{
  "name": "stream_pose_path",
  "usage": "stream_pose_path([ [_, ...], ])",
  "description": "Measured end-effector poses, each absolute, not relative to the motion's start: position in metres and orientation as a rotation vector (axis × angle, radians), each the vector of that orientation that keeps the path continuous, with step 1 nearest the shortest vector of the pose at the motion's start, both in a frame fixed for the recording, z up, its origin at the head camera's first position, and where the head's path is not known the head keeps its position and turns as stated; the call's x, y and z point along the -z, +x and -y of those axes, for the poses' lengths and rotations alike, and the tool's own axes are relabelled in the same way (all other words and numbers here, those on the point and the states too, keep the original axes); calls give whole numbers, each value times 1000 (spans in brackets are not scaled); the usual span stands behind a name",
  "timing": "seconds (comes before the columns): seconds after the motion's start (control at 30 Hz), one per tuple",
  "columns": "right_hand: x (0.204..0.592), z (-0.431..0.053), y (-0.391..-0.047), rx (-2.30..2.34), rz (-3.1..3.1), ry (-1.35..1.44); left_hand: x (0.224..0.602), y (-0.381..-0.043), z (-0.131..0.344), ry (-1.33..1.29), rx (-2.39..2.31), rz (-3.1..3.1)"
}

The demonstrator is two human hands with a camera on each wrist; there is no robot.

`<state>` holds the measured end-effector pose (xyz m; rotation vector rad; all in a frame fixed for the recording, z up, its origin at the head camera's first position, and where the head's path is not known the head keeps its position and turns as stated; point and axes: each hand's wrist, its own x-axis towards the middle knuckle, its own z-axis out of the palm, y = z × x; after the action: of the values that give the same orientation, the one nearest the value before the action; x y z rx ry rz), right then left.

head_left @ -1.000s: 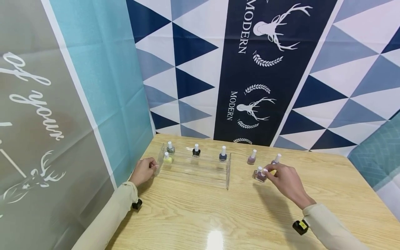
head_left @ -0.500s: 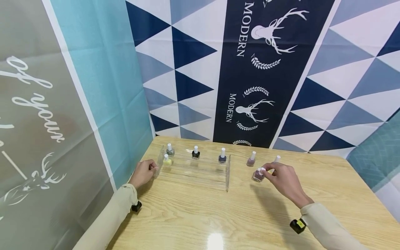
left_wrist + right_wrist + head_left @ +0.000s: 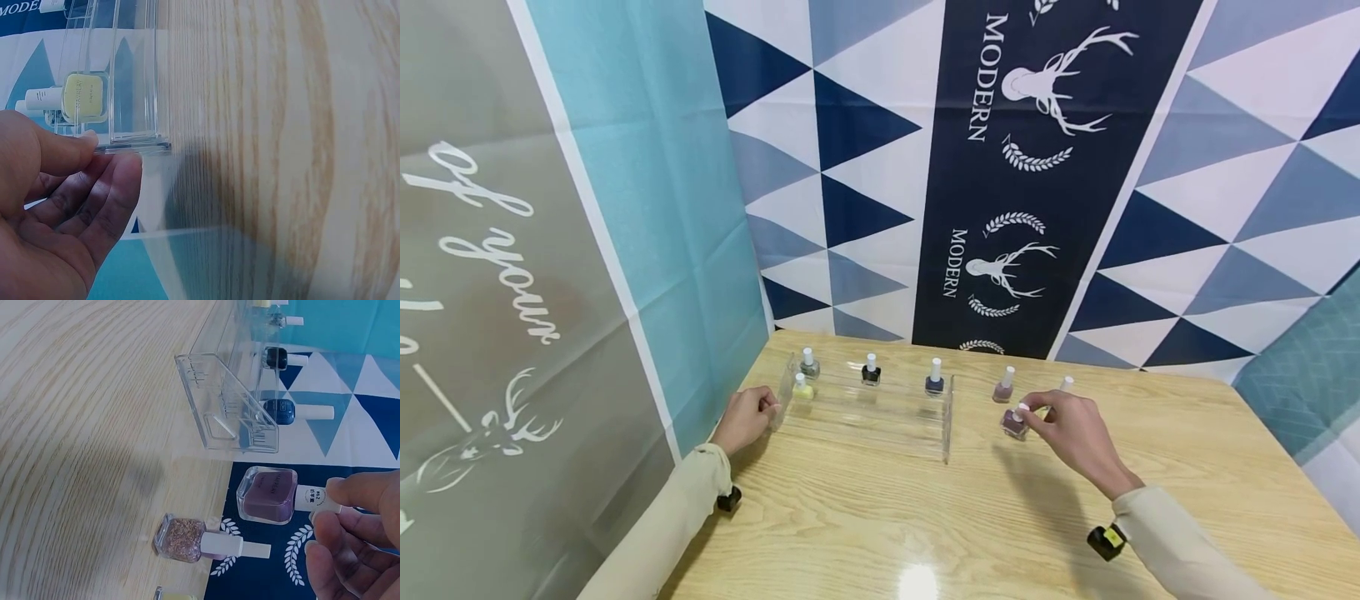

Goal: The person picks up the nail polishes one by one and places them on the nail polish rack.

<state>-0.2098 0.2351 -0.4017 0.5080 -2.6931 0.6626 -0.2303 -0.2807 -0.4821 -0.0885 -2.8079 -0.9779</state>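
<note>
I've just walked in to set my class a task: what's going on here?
A person's right hand holds a purple bottle by its white cap, right of a clear rack. The left hand pinches the rack's left end. Four bottles stand on the rack; more bottles stand on the table beside it.

Backdrop (image 3: 880, 167): "MODERN" 2 times, "of your"; bottle cap (image 3: 306, 498): "#62".

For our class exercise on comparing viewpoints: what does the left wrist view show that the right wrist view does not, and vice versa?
Only the left wrist view: left grip, pinching one end of the clear rack.
Only the right wrist view: right grip, holding the purple bottle by its white cap; glittery bottle.
Both: clear rack, wooden table, patterned cloth.
</note>
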Motion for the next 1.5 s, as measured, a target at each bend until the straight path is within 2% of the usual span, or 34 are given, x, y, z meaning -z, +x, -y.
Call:
stream_pose_path([
  [1.5,398,-205,-228,-726,2664,555,482,-240,285,-109,1009,2821],
])
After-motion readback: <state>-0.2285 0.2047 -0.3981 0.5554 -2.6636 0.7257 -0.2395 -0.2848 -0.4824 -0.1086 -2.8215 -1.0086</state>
